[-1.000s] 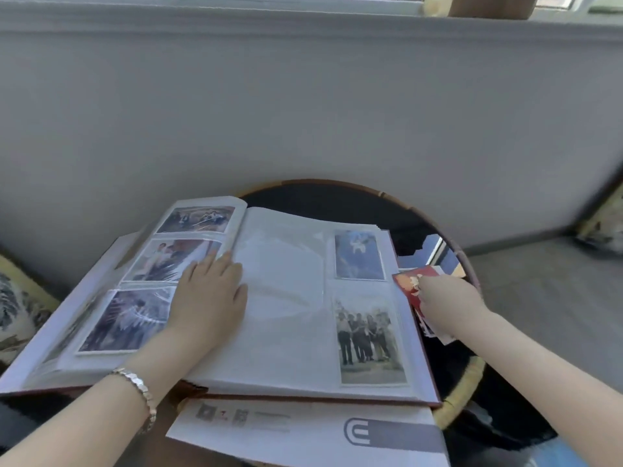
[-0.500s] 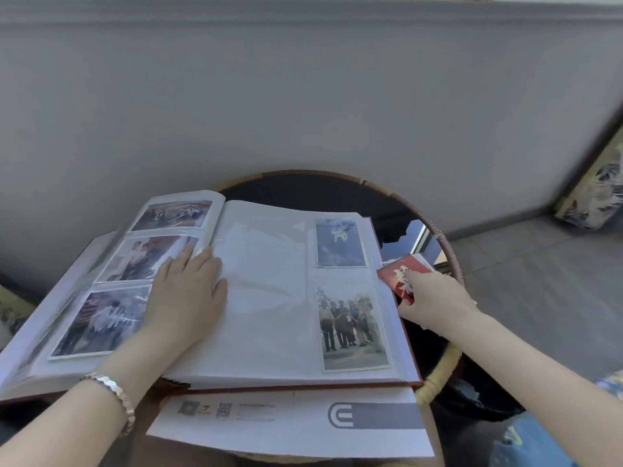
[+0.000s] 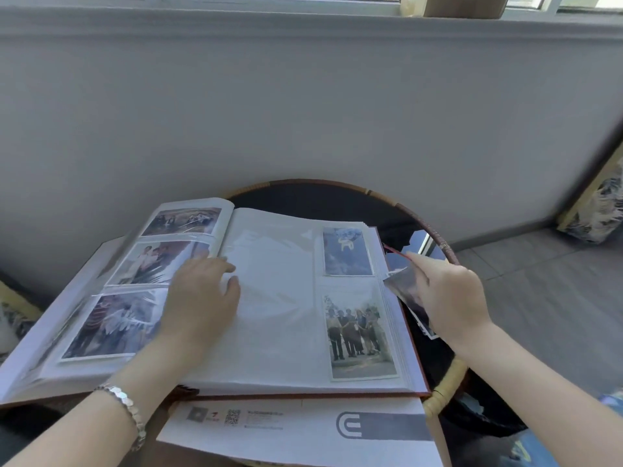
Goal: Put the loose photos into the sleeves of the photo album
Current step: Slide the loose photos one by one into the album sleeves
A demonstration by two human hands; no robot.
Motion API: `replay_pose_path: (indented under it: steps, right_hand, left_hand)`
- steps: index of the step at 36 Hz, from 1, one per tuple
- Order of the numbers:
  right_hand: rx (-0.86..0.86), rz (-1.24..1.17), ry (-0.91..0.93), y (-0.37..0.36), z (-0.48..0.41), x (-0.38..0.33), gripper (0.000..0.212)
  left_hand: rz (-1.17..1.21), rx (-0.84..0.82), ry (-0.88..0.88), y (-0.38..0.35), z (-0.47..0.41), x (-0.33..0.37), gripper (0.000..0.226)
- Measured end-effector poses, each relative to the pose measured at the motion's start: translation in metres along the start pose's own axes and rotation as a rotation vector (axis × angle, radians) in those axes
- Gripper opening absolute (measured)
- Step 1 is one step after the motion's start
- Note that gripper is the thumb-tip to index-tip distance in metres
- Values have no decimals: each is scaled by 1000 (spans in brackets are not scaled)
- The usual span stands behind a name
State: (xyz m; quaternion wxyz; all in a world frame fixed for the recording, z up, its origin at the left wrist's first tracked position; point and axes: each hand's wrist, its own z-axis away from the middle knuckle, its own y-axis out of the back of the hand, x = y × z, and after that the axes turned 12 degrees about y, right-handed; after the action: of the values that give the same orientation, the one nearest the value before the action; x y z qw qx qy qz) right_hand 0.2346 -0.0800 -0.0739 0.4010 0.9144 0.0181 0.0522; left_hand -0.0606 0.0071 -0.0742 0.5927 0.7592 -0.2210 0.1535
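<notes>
The photo album [image 3: 279, 332] lies open on a round table. Its left page holds three photos; the right page holds two photos along its right side, with bare sleeves beside them. My left hand [image 3: 202, 298] rests flat near the album's spine, fingers apart. My right hand [image 3: 451, 298] is just past the album's right edge and pinches a loose photo [image 3: 404, 286] tilted up on edge. More loose photos [image 3: 426, 326] lie under that hand, mostly hidden.
The dark round table has a rattan rim [image 3: 445, 389]. A white envelope [image 3: 303, 429] with a grey logo lies under the album's front edge. A grey wall stands close behind. Patterned cushions [image 3: 600, 210] sit at the far right on the floor.
My right hand has lifted a photo off the pile and turned it up on edge; its red face no longer shows. My left hand stays on the album.
</notes>
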Motion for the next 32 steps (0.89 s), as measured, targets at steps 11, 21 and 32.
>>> replay_pose_path:
  steps: [11, 21, 32]
  right_hand:
    - [-196, -589, 257, 3, -13, -93, 38]
    - [-208, -1064, -553, 15, -29, -54, 37]
    - [38, -1030, -874, 8, -17, 1, 14]
  left_hand:
    - [954, -606, 384, 1, 33, 72, 14]
    - [731, -618, 145, 2, 13, 88, 11]
    - [-159, -856, -481, -46, 42, 67, 103]
